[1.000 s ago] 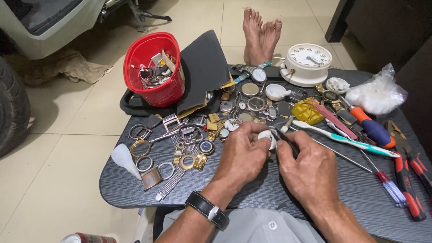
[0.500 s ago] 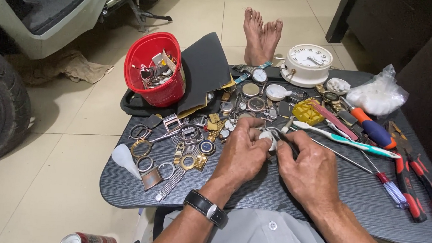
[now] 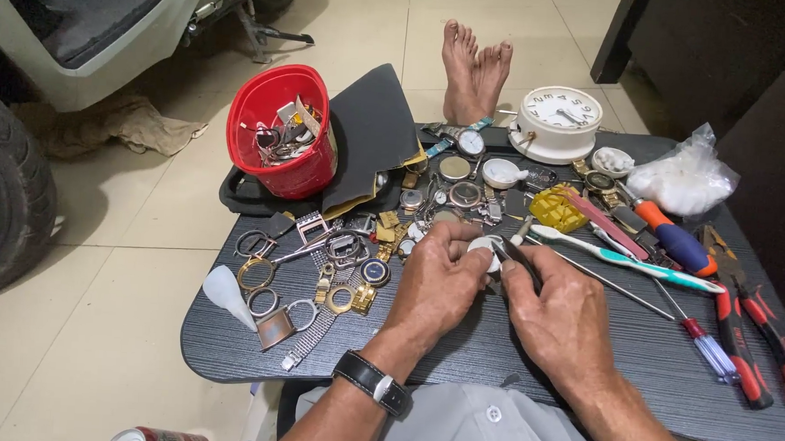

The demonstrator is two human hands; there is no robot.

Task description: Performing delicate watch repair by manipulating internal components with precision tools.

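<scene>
Nothing has shifted: left hand (image 3: 438,281) pinches small round white watch part (image 3: 482,249) mid dark wood-grain table (image 3: 493,360); right hand (image 3: 558,314) clamps thin dark tool (image 3: 514,254) against it. Slip risks scratching or dropping it among loose parts.

Bare tabletop (image 3: 457,358) near edge free; watch parts (image 3: 345,263) crowd left, tools (image 3: 728,310) right, clock (image 3: 557,122) beyond.

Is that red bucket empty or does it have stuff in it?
It has stuff in it: the red bucket stands upright on the table, partly filled with small metal parts and scraps.
</scene>
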